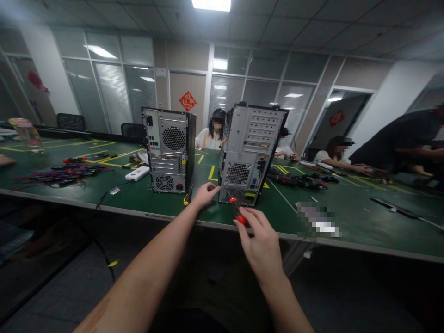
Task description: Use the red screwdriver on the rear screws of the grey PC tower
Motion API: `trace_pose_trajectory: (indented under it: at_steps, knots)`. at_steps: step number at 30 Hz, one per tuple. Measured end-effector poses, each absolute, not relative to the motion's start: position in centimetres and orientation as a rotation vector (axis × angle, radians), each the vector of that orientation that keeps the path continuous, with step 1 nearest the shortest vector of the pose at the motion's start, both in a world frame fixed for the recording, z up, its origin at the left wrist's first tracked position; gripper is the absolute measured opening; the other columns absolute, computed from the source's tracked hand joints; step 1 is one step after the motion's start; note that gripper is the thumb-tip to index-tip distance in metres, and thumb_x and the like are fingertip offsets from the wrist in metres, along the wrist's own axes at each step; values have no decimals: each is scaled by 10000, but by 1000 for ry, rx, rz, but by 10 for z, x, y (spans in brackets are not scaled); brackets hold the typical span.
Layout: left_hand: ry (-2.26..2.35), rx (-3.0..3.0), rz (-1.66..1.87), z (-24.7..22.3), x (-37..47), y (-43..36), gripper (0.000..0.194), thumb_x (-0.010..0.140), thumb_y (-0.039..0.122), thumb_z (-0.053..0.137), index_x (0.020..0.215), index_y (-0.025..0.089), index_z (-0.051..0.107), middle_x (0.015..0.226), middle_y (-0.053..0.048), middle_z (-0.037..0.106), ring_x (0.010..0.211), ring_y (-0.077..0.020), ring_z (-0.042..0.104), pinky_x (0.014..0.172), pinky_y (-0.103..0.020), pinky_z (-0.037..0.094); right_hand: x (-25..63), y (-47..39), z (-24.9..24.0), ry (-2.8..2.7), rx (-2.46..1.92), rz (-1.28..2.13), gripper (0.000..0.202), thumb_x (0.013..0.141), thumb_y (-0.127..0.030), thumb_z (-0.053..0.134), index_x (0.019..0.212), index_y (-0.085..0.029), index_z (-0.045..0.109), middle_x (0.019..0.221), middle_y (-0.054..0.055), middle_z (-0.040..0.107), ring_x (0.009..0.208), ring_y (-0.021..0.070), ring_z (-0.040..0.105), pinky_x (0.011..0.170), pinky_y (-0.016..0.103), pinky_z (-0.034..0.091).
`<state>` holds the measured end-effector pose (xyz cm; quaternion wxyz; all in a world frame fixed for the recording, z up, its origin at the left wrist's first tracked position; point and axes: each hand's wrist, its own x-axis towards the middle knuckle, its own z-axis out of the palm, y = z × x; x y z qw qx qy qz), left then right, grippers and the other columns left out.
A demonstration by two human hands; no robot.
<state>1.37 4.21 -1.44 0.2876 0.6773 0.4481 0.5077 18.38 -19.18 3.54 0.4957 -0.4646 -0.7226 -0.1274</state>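
Observation:
Two computer towers stand upright with their backs toward me, the left tower (166,152) and the right tower (243,152). My right hand (258,231) is closed round the handle of a red and black screwdriver (238,212), whose shaft points at the lower back of the right tower. Beside that tower's lower left edge is my left hand (207,194), its fingers bent and close together; whether they hold something small cannot be made out. A yellow and black screwdriver (188,196) lies by the left tower's base.
On the green table (114,192) are a pile of coloured cables (65,175), a white power strip (137,173) and a bottle (27,134) at left. Black cables (305,179) and a blurred flat object (317,219) lie at right. Several people are around the table.

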Motion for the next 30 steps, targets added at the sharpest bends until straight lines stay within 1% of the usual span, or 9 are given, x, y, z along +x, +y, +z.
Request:
trace_pose_trajectory:
  at_steps: [3, 7, 10, 15, 18, 21, 23, 28, 30]
  knots:
    - [1195, 1810, 1351, -17, 13, 43, 397, 816, 569, 681, 843, 173, 693, 771, -27, 690, 728, -175, 598, 707, -293, 441, 183, -191, 33, -1683, -1134, -312, 283, 977, -291, 668, 1241, -196, 704, 1057, 102, 726, 908, 228, 735, 832, 362, 629]
    - [1189, 1796, 1359, -17, 14, 43, 407, 810, 579, 677, 841, 173, 691, 751, -24, 678, 718, -177, 593, 691, -294, 431, 183, -191, 35, -1753, -1104, -317, 298, 1012, -168, 540, 1238, -228, 725, 1263, 124, 693, 1126, 239, 709, 978, 390, 598]
    - [1185, 1808, 1355, -16, 14, 42, 393, 806, 569, 680, 820, 176, 684, 747, -24, 676, 710, -176, 586, 685, -295, 423, 183, -192, 37, -1798, -1101, -294, 343, 1005, -126, 505, 1252, -224, 722, 1315, 129, 673, 1210, 252, 671, 1046, 433, 567]
    - [1203, 1805, 1355, -18, 13, 44, 386, 805, 570, 675, 795, 183, 673, 725, -15, 660, 702, -173, 578, 671, -289, 414, 181, -195, 37, -1752, -1133, -285, 295, 997, -165, 552, 1242, -191, 715, 1281, 151, 646, 952, 212, 716, 905, 386, 611]
    - [1216, 1806, 1348, -19, 13, 45, 399, 805, 584, 672, 801, 186, 675, 720, -15, 658, 699, -175, 575, 660, -286, 413, 180, -195, 35, -1716, -1161, -252, 285, 999, -186, 573, 1261, -183, 684, 1160, 126, 665, 939, 216, 708, 862, 365, 613]
    - [1219, 1813, 1344, -19, 12, 44, 415, 809, 600, 659, 806, 185, 677, 736, -18, 667, 699, -175, 577, 666, -288, 419, 180, -194, 34, -1658, -1186, -231, 228, 995, -222, 610, 1211, -185, 673, 1073, 101, 680, 939, 224, 701, 837, 359, 613]
    - [1213, 1814, 1346, -19, 12, 43, 417, 799, 604, 665, 804, 187, 675, 748, -20, 675, 706, -176, 582, 672, -288, 422, 180, -195, 34, -1668, -1177, -246, 205, 1001, -203, 593, 1186, -194, 680, 1101, 103, 684, 970, 223, 701, 855, 357, 610]
    - [1198, 1803, 1340, -19, 11, 44, 428, 791, 618, 657, 806, 190, 672, 745, -17, 668, 717, -175, 584, 673, -280, 418, 179, -198, 38, -1806, -1135, -291, 314, 1001, -96, 497, 1201, -224, 701, 1264, 108, 676, 1168, 235, 663, 1023, 397, 560]
    - [1194, 1814, 1345, -20, 11, 45, 431, 794, 618, 655, 803, 188, 672, 743, -15, 661, 714, -171, 578, 672, -278, 418, 179, -198, 38, -1788, -1150, -267, 283, 999, -119, 525, 1198, -220, 700, 1240, 109, 680, 1127, 233, 678, 988, 383, 575]
